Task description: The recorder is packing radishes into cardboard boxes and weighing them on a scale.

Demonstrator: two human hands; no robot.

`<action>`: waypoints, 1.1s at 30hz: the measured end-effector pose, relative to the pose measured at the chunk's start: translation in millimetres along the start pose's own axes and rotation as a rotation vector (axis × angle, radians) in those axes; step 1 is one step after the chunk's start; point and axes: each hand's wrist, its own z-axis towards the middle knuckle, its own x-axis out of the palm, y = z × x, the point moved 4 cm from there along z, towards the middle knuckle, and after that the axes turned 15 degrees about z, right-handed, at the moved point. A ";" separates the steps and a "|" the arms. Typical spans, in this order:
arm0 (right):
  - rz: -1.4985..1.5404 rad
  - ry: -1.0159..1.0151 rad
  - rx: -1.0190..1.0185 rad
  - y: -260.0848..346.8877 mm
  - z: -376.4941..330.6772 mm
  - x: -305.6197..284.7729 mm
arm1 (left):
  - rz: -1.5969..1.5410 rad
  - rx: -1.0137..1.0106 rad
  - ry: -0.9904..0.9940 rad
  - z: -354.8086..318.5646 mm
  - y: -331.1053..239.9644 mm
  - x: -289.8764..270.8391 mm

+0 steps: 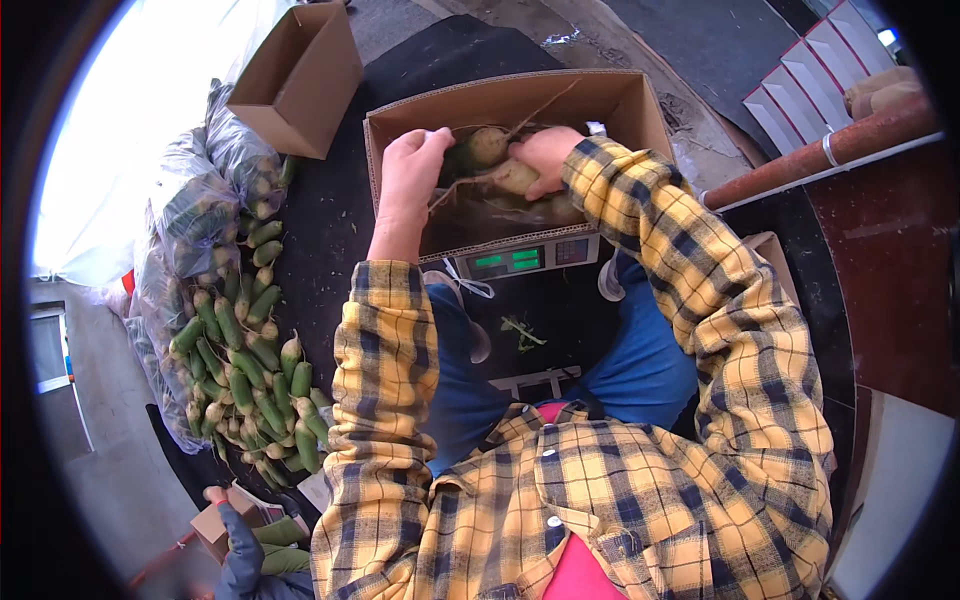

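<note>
An open cardboard box [510, 88] stands in front of me on a scale [510, 260] with a lit green display. Inside it lie several green radishes with pale root ends and long thin roots, with what looks like clear plastic around them. My right hand [545, 158] reaches into the box and its fingers close around a radish [517, 177]. Another radish [488, 146] lies just beyond, its pale end up. At the box's left side my left hand [415, 160] is closed in a pinch; what it grips is hidden, perhaps the plastic's edge.
A large pile of green radishes [240, 350] lies at the left, beside filled plastic bags [200, 210]. An open cardboard box [300, 80] sits at the far left. A rusty pipe [830, 150] crosses the right. Another person [255, 550] is at lower left with a box.
</note>
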 end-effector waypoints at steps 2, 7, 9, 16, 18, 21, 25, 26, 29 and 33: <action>-0.054 0.007 0.018 6.6 -0.7 8.6 | -0.003 0.034 0.000 -2.3 -5.5 -4.0; -0.140 -0.095 -0.026 20.4 -1.3 24.6 | -0.091 0.023 -0.003 -6.2 -3.9 -8.2; -0.143 -0.074 -0.060 21.1 -8.2 14.3 | -0.065 0.023 -0.017 -7.3 -4.6 -3.9; -0.071 -0.379 0.149 -1.9 -3.4 -4.2 | 0.121 0.078 0.013 -7.7 -7.2 4.5; -0.058 -0.457 0.151 -8.6 -3.1 2.5 | 0.115 0.039 0.013 -9.3 -7.2 3.3; -0.030 -0.440 0.133 -8.5 -1.3 3.0 | 0.155 0.118 -0.010 -4.5 -6.6 -0.4; 0.039 -0.270 0.174 -9.8 -1.6 1.5 | 0.741 0.370 0.136 -4.4 -23.3 -16.1; 0.019 -0.337 0.130 -16.3 -2.8 4.5 | 0.709 0.437 0.035 3.4 -34.9 -37.4; 0.040 -0.353 0.189 -11.5 -10.0 0.4 | 0.693 0.417 -0.418 50.1 -42.5 -121.1; 0.159 -0.314 0.126 28.1 -18.6 -5.1 | 1.141 0.187 -0.504 143.6 38.3 -215.3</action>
